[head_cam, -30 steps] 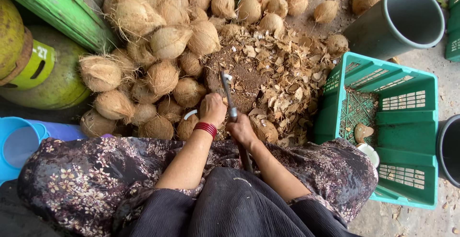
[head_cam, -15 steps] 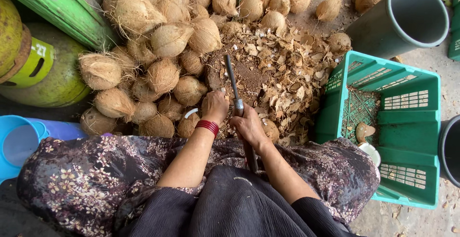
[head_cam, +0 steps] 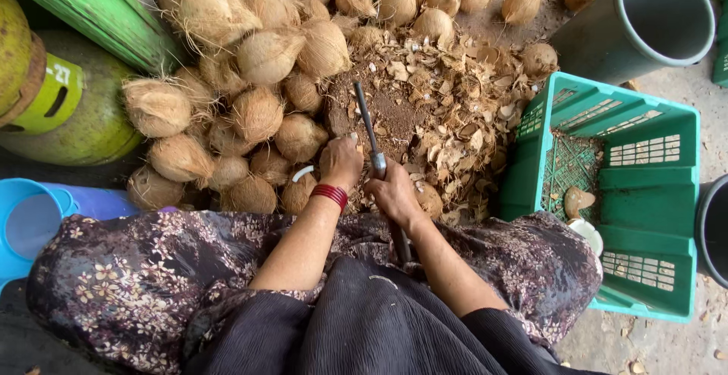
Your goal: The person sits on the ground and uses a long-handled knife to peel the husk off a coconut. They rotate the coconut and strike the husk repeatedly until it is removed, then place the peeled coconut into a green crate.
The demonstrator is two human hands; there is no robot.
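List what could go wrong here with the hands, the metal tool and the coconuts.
1. The left hand rests right beside the metal bar that the right hand grips; a slip could catch its fingers.
2. The heaped husked coconuts sit loose by the left arm and might roll onto the work spot.
3. Shell chips cover the ground ahead, so footing may be poor.

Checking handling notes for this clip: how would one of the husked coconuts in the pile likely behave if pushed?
A coconut is rounded, so it would probably roll, though its neighbours in the pile hem it in. Its fibrous, hairy surface suggests good grip rather than slip. It looks solid and stiff, likely heavy for its size.
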